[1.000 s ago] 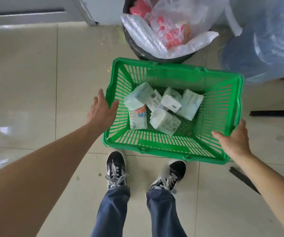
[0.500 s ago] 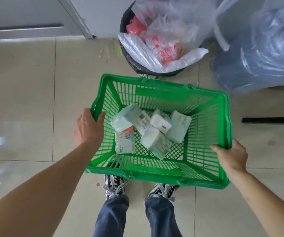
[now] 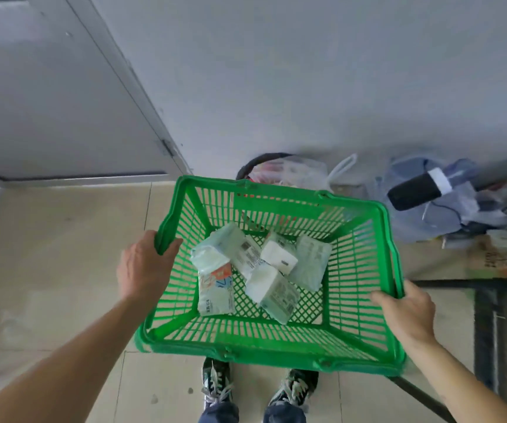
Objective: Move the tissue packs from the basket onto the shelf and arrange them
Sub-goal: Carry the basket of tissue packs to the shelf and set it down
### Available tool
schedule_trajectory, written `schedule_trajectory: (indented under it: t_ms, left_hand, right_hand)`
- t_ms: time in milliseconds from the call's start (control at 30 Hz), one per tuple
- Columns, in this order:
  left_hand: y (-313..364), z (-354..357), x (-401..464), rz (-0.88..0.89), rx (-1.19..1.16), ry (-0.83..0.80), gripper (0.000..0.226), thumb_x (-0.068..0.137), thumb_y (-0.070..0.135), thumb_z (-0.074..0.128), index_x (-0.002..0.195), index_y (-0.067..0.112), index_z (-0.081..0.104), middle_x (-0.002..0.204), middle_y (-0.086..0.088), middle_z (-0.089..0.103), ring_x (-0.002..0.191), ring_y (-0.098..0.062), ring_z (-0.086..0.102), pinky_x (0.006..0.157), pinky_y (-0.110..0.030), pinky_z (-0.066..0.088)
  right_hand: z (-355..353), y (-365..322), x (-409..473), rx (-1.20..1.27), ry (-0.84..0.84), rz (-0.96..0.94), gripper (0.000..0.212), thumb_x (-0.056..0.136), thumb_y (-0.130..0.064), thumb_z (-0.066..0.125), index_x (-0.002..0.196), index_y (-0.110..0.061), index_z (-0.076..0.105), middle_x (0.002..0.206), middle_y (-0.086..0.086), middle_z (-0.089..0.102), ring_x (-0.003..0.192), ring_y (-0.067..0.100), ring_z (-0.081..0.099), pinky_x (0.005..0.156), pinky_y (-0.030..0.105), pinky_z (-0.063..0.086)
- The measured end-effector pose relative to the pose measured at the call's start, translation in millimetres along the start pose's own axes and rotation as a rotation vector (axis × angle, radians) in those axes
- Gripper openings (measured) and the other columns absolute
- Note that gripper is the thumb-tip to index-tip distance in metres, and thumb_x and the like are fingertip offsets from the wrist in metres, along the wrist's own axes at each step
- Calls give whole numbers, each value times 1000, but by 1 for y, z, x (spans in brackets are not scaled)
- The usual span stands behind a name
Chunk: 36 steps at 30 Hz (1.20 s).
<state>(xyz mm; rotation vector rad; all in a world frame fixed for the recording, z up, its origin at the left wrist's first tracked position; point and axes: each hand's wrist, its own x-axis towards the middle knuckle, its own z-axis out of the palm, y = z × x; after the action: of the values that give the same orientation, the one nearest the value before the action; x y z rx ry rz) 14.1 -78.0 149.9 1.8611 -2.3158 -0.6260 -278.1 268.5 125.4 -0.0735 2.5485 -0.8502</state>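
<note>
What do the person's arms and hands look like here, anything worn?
Both forearms are bare, no sleeves in view. The left hand and right hand have no gloves, and no watch, ring or wristband shows. Motion blur softens fine detail.

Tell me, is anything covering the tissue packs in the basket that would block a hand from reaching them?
Nothing visible does. The tissue packs lie uncovered in the open-topped green basket. The left hand and right hand both grip its rim. No shelf is clearly in view.

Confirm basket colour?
Bright green slatted plastic basket, seen clearly in the head view.
</note>
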Motion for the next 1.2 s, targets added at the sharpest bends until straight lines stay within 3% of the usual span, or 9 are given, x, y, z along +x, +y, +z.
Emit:
schedule_trajectory:
  t_ms: [167, 367, 467, 600, 767, 867, 933, 1067, 1200]
  left_hand:
    - [64, -114, 17, 24, -76, 75, 39, 89, 51, 72, 76, 18, 56, 59, 7, 47, 60, -25, 41, 52, -34, 27]
    - [122, -240, 19, 91, -169, 151, 40, 87, 52, 74, 80, 15, 61, 62, 4, 51, 58, -22, 45, 53, -33, 32]
    - [153, -297, 6, 112, -190, 153, 39, 88, 50, 75, 82, 13, 63, 63, 3, 54, 59, -24, 49, 55, -33, 35]
    - [186, -349, -19, 169, -206, 117, 36, 90, 46, 74, 79, 14, 61, 65, -2, 59, 56, -17, 51, 50, -30, 35]
    - [201, -365, -43, 313, -178, 27, 31, 92, 39, 73, 82, 12, 62, 65, -3, 57, 53, -15, 49, 46, -26, 30]
    - [214, -358, -51, 419, -139, -58, 31, 92, 35, 72, 78, 12, 59, 64, -5, 57, 51, -17, 50, 45, -24, 30]
    - [224, -349, -54, 507, -106, -113, 33, 92, 35, 73, 75, 12, 58, 63, -8, 59, 51, -20, 53, 44, -25, 33]
    - [240, -331, -60, 666, -44, -184, 37, 92, 38, 72, 71, 13, 55, 59, -12, 58, 55, -32, 55, 48, -34, 44]
    - [256, -305, -87, 788, -29, -257, 36, 91, 42, 70, 69, 18, 55, 57, -10, 59, 58, -32, 55, 50, -34, 45]
  right_hand:
    - [-71, -100, -17, 34, 13, -94, 14, 75, -10, 84, 76, -12, 69, 70, 0, 67, 71, 23, 63, 60, 30, 40]
    - [-165, -193, -58, 68, 85, -181, 22, 69, -10, 84, 63, -17, 64, 52, -8, 62, 49, 2, 61, 36, 14, 36]
    - [-213, -220, -86, 38, 111, -168, 22, 70, -16, 84, 63, -15, 63, 59, -3, 64, 56, 9, 58, 44, 27, 38]
    - [-265, -230, -131, 39, 143, -130, 20, 67, -21, 85, 68, -15, 66, 60, -4, 65, 60, 12, 61, 48, 25, 39]
    - [-294, -211, -186, 92, 192, 71, 26, 63, -27, 89, 77, -16, 71, 78, 3, 72, 80, 28, 66, 63, 29, 49]
    - [-288, -189, -218, 209, 295, 301, 32, 67, -21, 84, 98, -16, 77, 99, 15, 77, 94, 34, 71, 80, 39, 60]
    - [-284, -172, -239, 272, 355, 423, 36, 74, -19, 76, 110, -15, 76, 103, 17, 77, 98, 36, 72, 82, 42, 62]
    - [-281, -135, -287, 389, 390, 567, 38, 79, -22, 77, 116, -14, 75, 95, 11, 72, 86, 30, 66, 72, 33, 51]
    - [-277, -92, -343, 490, 444, 702, 41, 76, -16, 79, 116, -10, 74, 82, 6, 67, 64, 20, 59, 63, 25, 47]
